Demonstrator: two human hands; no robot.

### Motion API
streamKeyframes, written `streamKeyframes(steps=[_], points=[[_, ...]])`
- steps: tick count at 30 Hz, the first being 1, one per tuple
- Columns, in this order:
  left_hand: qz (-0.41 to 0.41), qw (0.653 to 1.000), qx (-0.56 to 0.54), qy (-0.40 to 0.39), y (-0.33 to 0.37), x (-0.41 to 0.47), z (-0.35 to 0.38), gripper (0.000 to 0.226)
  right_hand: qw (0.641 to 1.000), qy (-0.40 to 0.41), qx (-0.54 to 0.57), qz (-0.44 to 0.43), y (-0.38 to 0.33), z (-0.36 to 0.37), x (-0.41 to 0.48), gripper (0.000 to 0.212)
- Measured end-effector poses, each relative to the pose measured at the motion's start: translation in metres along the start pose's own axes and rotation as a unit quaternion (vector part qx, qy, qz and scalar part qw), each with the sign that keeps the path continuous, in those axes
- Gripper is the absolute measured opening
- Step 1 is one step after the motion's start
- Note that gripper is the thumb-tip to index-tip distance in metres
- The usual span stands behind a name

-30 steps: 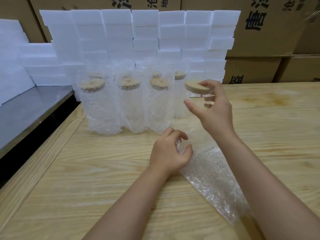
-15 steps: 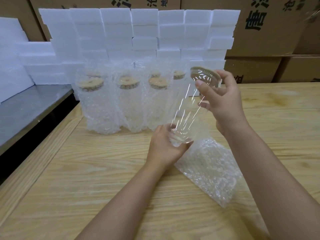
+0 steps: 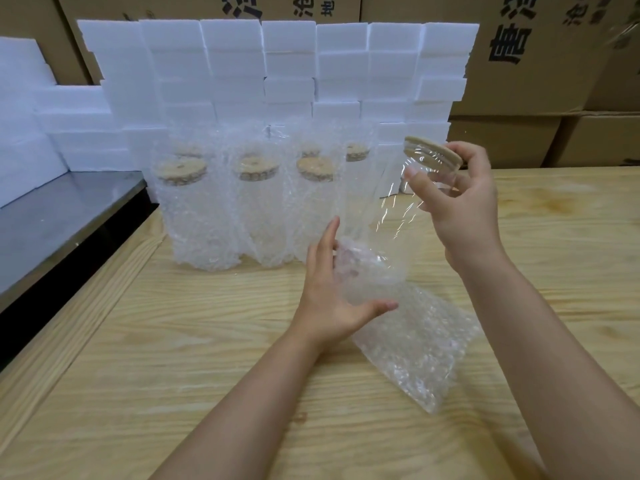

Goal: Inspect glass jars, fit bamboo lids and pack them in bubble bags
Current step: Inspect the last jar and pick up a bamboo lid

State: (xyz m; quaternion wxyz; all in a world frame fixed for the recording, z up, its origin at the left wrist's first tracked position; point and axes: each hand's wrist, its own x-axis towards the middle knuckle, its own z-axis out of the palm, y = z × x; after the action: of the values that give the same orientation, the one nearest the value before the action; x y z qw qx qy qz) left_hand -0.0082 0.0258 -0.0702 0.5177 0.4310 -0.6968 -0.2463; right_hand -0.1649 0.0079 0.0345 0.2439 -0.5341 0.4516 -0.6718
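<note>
Head view, nearest first: the bag [image 3: 415, 348] lies slantwise on the bench [image 3: 173, 341], closed end toward me and mouth lifted. My left hand [image 3: 329, 303] props that mouth. Its fingers [image 3: 330, 237] are spread wide and nearly straight, thumb below, cupping the film and not pinching it.

A second ago this hand was curled tight on the flat bag and the jar [image 3: 384, 216] stood upright, farther off. Now the jar is tilted, base down toward me, and the base sits just inside the bag's mouth. The inspection and lid fitting look done for this one, and I judge the sliding-in has only begun, since most of the glass is outside.

My right hand [image 3: 460, 209] wraps the jar's upper end, curled round the glass just under the lid [image 3: 434, 152], which is seated on top.

There is open bench to my right and in front of the bag, so the jar can travel down its length unhindered. Just beyond my left hand stands the row of packed jars [image 3: 194, 216], near enough to knock if I swing the lid end leftward. Behind them rise foam blocks [image 3: 235, 64], then boxes [image 3: 536, 64]. The bench's left edge drops to a metal top [image 3: 52, 220].
</note>
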Motion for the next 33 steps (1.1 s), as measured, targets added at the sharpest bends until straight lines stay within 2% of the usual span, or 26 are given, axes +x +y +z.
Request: streamKeyframes(steps=[3,7,13,19,22,24,27,28,31,33], points=[[0.014,0.999,0.013,0.043,0.000,0.002,0.002,0.104,1.000,-0.016,-0.013,-0.005,-0.001,0.000,-0.001,0.040],[0.016,0.999,-0.018,0.046,0.006,0.003,0.002,0.108,0.998,-0.056,-0.027,-0.017,-0.001,0.006,-0.003,0.038],[-0.005,0.993,-0.084,0.080,0.020,0.013,-0.005,0.099,0.988,-0.126,-0.081,-0.034,0.004,0.013,-0.012,0.040],[0.006,0.981,-0.148,0.128,0.025,0.022,-0.013,0.088,0.982,-0.184,-0.052,0.004,0.008,0.027,-0.021,0.044],[-0.009,0.985,-0.154,0.081,0.022,0.022,-0.019,0.100,0.985,-0.158,-0.059,-0.026,0.003,0.026,-0.020,0.043],[-0.025,0.990,-0.141,0.013,0.015,0.021,-0.025,0.114,0.989,-0.131,-0.061,-0.043,-0.001,0.021,-0.016,0.042],[-0.089,0.986,-0.109,-0.091,0.004,0.015,-0.031,0.131,0.993,-0.099,-0.044,-0.051,-0.007,0.012,-0.010,0.042],[-0.108,0.983,-0.098,-0.113,0.002,0.013,-0.031,0.127,0.994,-0.094,-0.036,-0.051,-0.008,0.011,-0.009,0.042],[-0.108,0.983,-0.106,-0.107,-0.001,0.011,-0.027,0.074,0.994,-0.097,-0.027,-0.048,-0.009,0.011,-0.010,0.040],[-0.102,0.983,-0.119,-0.095,-0.001,0.010,-0.026,0.055,0.992,-0.112,-0.031,-0.043,-0.010,0.014,-0.012,0.040]])
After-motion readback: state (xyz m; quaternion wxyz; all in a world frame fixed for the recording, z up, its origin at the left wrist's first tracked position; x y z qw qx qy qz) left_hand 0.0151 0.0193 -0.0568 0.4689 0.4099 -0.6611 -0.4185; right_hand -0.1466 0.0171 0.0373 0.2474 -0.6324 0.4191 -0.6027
